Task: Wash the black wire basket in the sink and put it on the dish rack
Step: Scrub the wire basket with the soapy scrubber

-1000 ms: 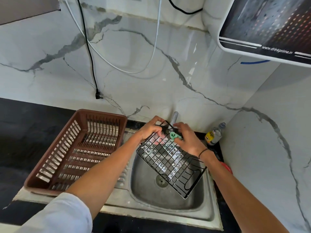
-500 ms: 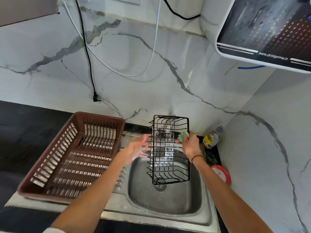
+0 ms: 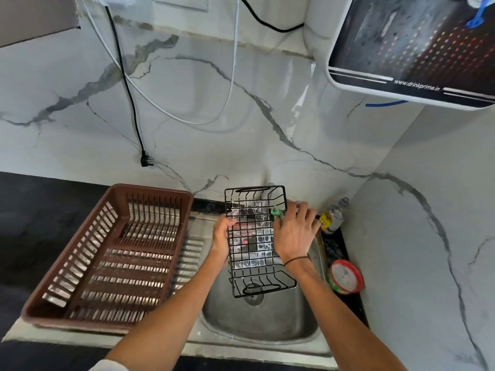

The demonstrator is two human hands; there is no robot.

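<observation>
White marble-patterned wall [image 3: 187, 135] with grey veins rises behind and to the right of a black countertop [image 3: 40, 218]. A water purifier [image 3: 417, 46] with a dark front panel hangs at the upper right, and a black cable with a plug [image 3: 146, 162] dangles down the wall beside looping white cords.

A steel sink [image 3: 267, 325] is set into the counter, its drain showing at the bottom of the bowl. On the drainboard just left of the bowl sits a brown plastic dish rack [image 3: 80, 266] with slotted walls and floor, nothing inside it.

The black wire basket [image 3: 257, 242] is held upright above the sink bowl, well clear of the rack, its mesh bottom facing the camera and soap film filling many of the grid squares. The left hand [image 3: 222, 236] grips its left edge, fingers curled round the wire and showing through the mesh behind. The right hand [image 3: 294, 231] lies over the right edge, pinching a small green scrubber [image 3: 276, 212] against the wire near the upper corner. A thin black band circles the right wrist.

Along the right side of the sink, a small bottle with a yellow label [image 3: 332, 218] stands in the corner by the wall, and a round red-rimmed container [image 3: 345, 277] rests nearer on the counter.
</observation>
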